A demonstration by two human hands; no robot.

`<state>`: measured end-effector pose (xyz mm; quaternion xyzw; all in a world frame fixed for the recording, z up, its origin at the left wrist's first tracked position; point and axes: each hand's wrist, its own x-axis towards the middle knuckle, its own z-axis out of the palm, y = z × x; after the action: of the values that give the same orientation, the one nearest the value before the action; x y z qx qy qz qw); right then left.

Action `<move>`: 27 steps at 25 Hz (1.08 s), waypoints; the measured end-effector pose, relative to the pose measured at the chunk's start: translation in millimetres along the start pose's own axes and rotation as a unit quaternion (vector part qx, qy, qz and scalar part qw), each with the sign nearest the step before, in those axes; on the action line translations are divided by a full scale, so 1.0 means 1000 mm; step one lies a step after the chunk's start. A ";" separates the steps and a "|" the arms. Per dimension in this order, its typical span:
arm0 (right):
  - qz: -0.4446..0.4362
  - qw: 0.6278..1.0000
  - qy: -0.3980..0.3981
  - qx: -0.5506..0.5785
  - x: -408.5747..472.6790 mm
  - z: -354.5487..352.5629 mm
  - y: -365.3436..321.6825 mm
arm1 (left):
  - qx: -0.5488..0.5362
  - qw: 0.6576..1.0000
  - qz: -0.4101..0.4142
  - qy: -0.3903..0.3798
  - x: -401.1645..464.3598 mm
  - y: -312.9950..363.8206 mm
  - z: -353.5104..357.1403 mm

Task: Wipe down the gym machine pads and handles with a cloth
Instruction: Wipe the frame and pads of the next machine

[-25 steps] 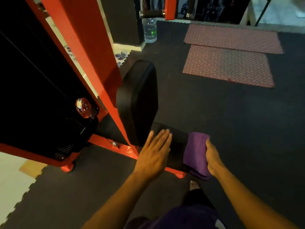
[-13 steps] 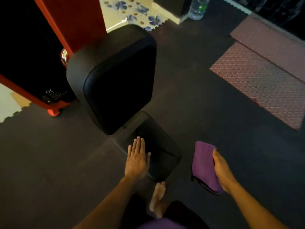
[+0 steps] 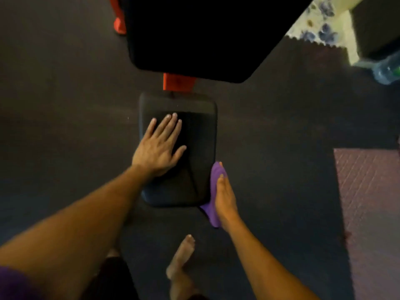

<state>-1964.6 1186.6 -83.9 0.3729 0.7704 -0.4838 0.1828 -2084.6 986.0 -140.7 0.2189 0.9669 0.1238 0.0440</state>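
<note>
The black seat pad (image 3: 194, 118) of the gym machine lies below me in the middle of the view. My left hand (image 3: 159, 146) rests flat on its left half with straight, spread fingers. My right hand (image 3: 225, 198) presses a folded purple cloth (image 3: 214, 187) against the pad's right side edge, fingers laid along the cloth. The large black back pad (image 3: 194, 35) hangs above the seat and fills the top of the view. A red frame piece (image 3: 178, 82) shows between the two pads.
Dark rubber floor (image 3: 65, 105) surrounds the seat. A bare foot (image 3: 181, 256) stands just below the seat. A red patterned mat (image 3: 368, 202) lies at the right, a water bottle (image 3: 387, 71) at the upper right, and a red machine foot (image 3: 119, 20) at the top left.
The view has swung to look straight down on the seat. My left hand has slid further onto the pad, and my right hand has brought the cloth from open air against the seat's right edge.
</note>
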 end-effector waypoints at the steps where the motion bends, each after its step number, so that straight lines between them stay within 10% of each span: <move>1: -0.030 0.999 -0.013 -0.015 0.002 -0.001 0.003 | 0.007 1.000 -0.008 -0.001 -0.002 -0.001 0.000; 19: -0.168 0.986 -0.013 0.016 0.185 0.023 -0.138 | 0.030 0.999 -0.003 0.043 -0.002 -0.006 0.008; 27: -0.115 0.992 0.042 0.034 0.039 0.028 0.035 | 0.017 0.999 -0.008 0.048 -0.002 -0.007 0.005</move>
<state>-1965.7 1186.3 -143.5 0.3073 0.7985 -0.5114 0.0807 -2085.2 980.4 -147.4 0.2060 0.9715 0.1174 -0.0053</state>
